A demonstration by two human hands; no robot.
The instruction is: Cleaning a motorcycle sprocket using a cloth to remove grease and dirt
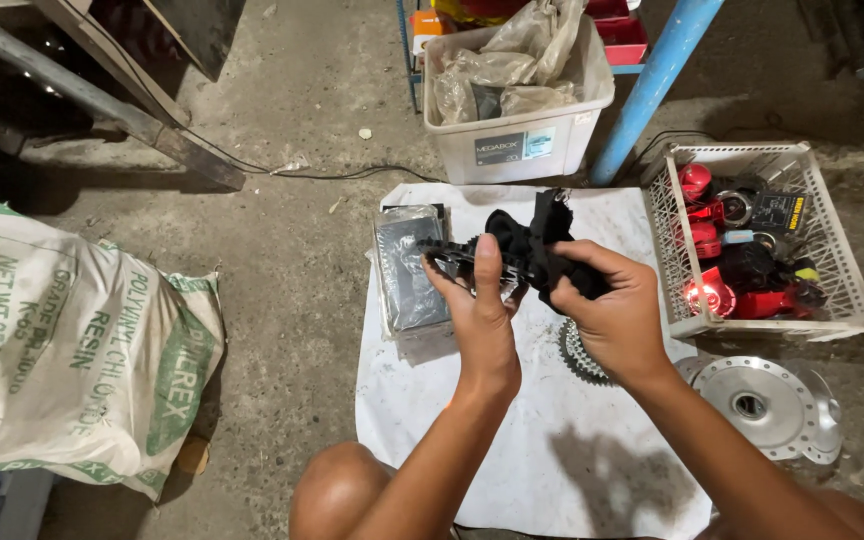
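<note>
1. Bare knee (337,495) lowest in view, at the near edge of a white sheet (512,440) spread on the concrete floor (292,150).
2. Both forearms rising from the bottom edge, converging over the middle of the sheet.
3. Left hand (480,310) raised, back toward the camera, thumb pointing straight up, fingers closed round a dark metal part (457,260) held above the sheet.
4. Right hand (612,305) just beside the left, wrist bent inward, fingers clamped on a black rag (532,235) pressed against the same metal part.
5. Hands close together, almost touching, both gripping, well above the sheet.
6. Toothed sprocket (577,355) flat on the sheet, partly hidden under the right hand.
7. Flat grey packet (410,270) on the sheet's left edge, just left of the left hand.
8. Round silver hub plate (767,405) on the floor by the right forearm.
9. White slatted basket (832,290) to the right, holding red and black parts.
10. White plastic tub (512,140) with crumpled bags beyond the sheet, beside a blue pole (652,85).
11. Large printed sack (62,350) lying far left.
</note>
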